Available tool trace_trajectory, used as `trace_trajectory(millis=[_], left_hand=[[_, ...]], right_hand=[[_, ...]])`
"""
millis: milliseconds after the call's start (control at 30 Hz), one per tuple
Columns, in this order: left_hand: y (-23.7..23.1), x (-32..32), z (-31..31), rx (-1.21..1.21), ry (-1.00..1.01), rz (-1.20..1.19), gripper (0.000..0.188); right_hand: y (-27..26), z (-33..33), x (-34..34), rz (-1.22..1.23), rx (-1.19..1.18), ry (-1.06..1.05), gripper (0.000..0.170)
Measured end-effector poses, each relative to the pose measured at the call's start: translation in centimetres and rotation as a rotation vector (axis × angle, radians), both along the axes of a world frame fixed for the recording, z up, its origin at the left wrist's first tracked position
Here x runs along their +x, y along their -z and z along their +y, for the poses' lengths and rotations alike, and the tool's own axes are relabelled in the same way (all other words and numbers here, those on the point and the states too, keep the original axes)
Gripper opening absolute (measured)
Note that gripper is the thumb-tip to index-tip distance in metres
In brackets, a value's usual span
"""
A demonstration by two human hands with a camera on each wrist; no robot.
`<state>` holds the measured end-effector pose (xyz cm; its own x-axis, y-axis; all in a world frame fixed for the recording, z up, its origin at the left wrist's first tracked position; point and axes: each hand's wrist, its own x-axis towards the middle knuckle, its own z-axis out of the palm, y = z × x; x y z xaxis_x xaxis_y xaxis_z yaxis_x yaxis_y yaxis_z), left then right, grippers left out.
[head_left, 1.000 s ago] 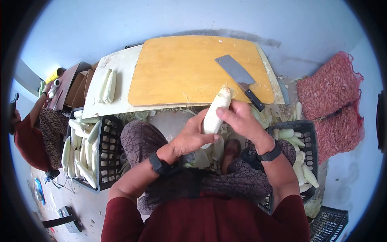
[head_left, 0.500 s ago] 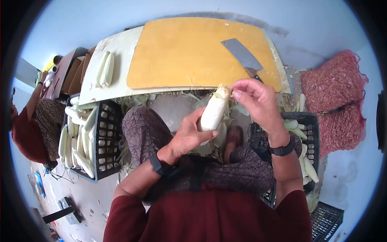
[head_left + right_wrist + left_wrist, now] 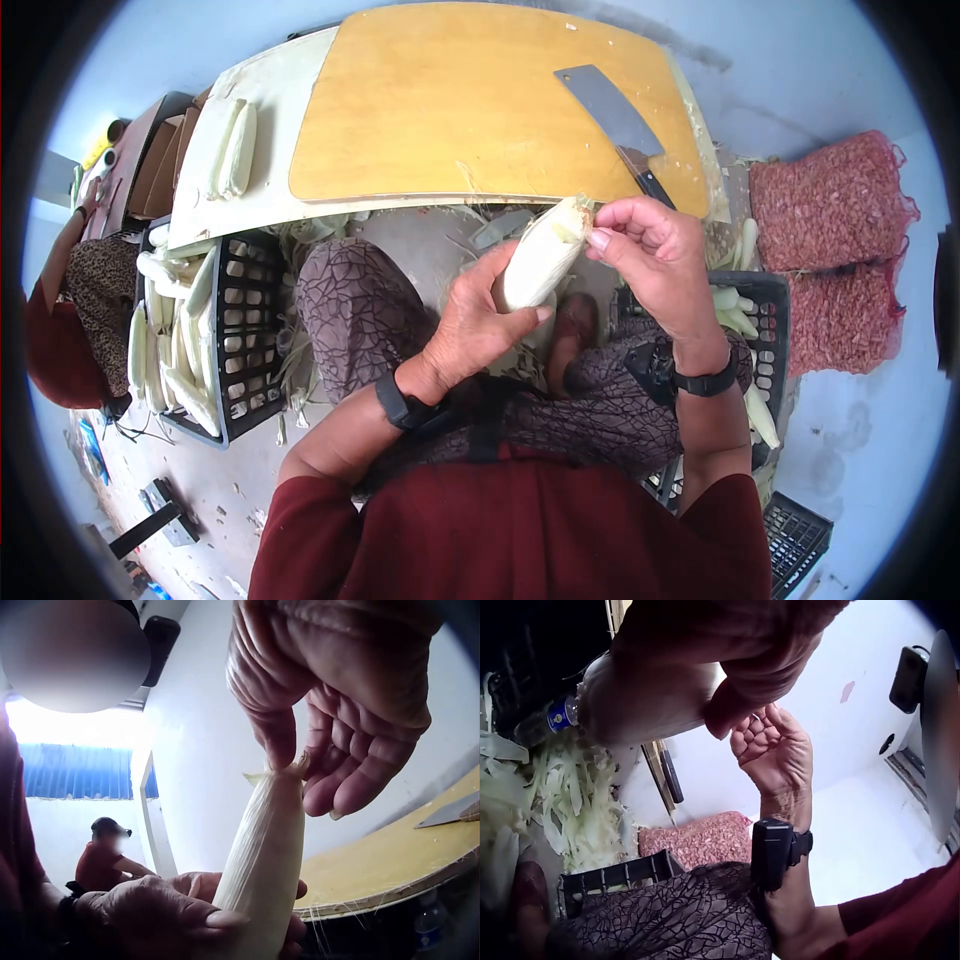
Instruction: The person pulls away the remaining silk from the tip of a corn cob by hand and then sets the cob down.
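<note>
An ear of corn (image 3: 545, 255) in pale husk tilts up over the lap, its frayed tip pointing away from the body. Around its lower part my left hand (image 3: 475, 315) curls, thumb along one side. My right hand (image 3: 650, 245) pinches the tip between thumb and forefinger, the other fingers loosely bent. In the right wrist view the ear (image 3: 262, 847) stands nearly upright, with short husk ends and silk under the right fingertips (image 3: 279, 750). The left wrist view shows the ear's butt end dark and blurred beside the left palm.
A cleaver (image 3: 615, 115) lies on the yellow board (image 3: 440, 100), two ears (image 3: 232, 150) to its left. Black crates (image 3: 250, 330) of corn stand on both sides. Red mesh sacks (image 3: 830, 210) lean at right. Husk peelings (image 3: 574, 802) and a bottle (image 3: 559, 716) are below. Another person sits left.
My right hand has left the ear's side and moved up to its tip, where it now pinches. My left hand keeps its hold. The head view has shifted downward.
</note>
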<state>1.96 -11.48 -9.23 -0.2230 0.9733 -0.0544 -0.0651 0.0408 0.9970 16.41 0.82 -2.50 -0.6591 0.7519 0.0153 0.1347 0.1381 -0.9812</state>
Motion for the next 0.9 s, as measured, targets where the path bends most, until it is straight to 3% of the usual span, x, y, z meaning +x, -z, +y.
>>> trace_trajectory(millis=[333, 533, 633, 900], left_hand=[[2.4, 0.5, 1.0, 0.045, -0.148, 0.404, 0.069], [2.1, 0.6, 1.4, 0.074, -0.172, 0.505, 0.070], [2.1, 0.7, 1.5, 0.101, -0.201, 0.504, 0.062], [2.1, 0.6, 1.4, 0.082, -0.162, 0.428, 0.062]], right_hand=[[-0.1, 1.0, 0.1, -0.081, -0.066, 0.030, 0.012], [-0.3, 1.1, 0.1, -0.140, -0.062, 0.088, 0.011], [-0.3, 0.9, 0.0, -0.142, -0.072, 0.116, 0.009], [0.3, 0.9, -0.1, -0.124, -0.005, 0.115, 0.007]])
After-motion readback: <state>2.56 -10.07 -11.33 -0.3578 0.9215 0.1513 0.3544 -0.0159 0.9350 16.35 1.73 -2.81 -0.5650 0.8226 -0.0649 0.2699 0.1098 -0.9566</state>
